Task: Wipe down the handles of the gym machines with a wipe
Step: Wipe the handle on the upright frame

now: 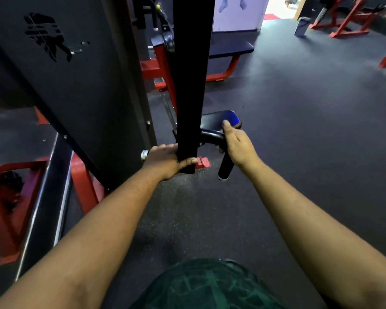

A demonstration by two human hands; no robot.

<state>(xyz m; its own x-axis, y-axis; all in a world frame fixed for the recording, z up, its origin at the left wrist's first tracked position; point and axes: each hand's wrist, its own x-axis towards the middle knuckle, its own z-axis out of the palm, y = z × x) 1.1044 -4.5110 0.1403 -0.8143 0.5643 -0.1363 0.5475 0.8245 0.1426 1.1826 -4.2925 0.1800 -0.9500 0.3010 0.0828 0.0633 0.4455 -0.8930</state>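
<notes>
- Far left, the black machine panel (65, 85) rises over a red frame (13, 197).
- My left hand (165, 162) is clamped on the lower end of the black upright bar (191, 74), thumb across its near face; a chrome knob (144, 155) shows just left of my knuckles.
- Just right of the bar, the black handle (226, 167) juts out and bends down toward me.
- My right hand (237, 144) is curled round that handle at its bend, thumb pointing away; I cannot tell whether a wipe is under my palm.
- Beyond it sits a blue pad (221, 118).
- Far right, red frames (348, 23) stand on the dark floor (310, 130).
</notes>
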